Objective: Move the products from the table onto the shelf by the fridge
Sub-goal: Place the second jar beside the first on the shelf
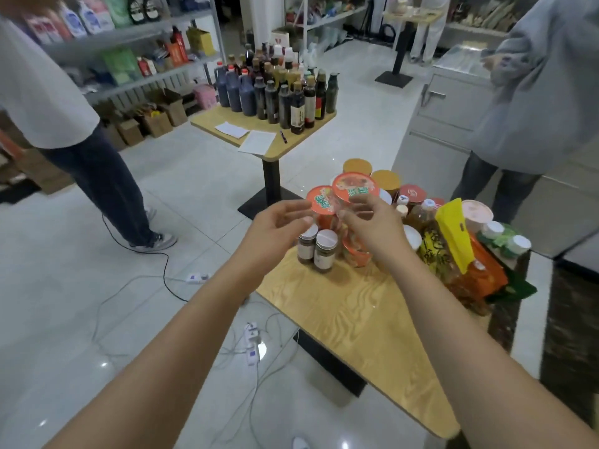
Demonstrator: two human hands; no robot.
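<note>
Lifting the tub (355, 187) with left hand (275, 230) open and right hand (372, 230) grip unconfirmed risks toppling nearby jars (324, 254)

Crowded on the far end of a wooden table (356, 312). At the left edge, two clear jars with orange printed lids, upright, side by side: left jar (321, 200), right jar (355, 187) higher. Just in front, two small brown jars (325, 251), white-capped. Behind, ochre-lidded jars (385, 179). Further right, oil bottles (424, 215), a yellow bag (450, 234) and an orange pack (486, 273).
</note>
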